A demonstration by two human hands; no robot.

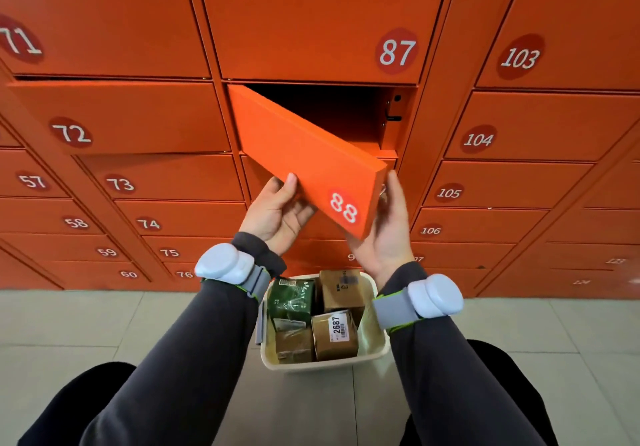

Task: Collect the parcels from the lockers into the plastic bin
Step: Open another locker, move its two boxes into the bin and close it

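Both hands are holding the swung-out door of locker 88 [311, 158]: the left hand [280, 211] is gripping its lower edge, thumb on the front face, and the right hand [388, 227] is cupping its free end with fingers extended. The plastic bin [375, 345] is sitting on the tiled floor [519, 321] near the person, below and between the wrists, with parcels [334, 334] lying inside.

I see locker 88's orange door [311, 158] swung open, its compartment [332, 113] dark inside. Below on the floor, the cream plastic bin [375, 345] holds four parcels: three brown boxes, one labelled 2687 [334, 336], and a green packet [291, 301].
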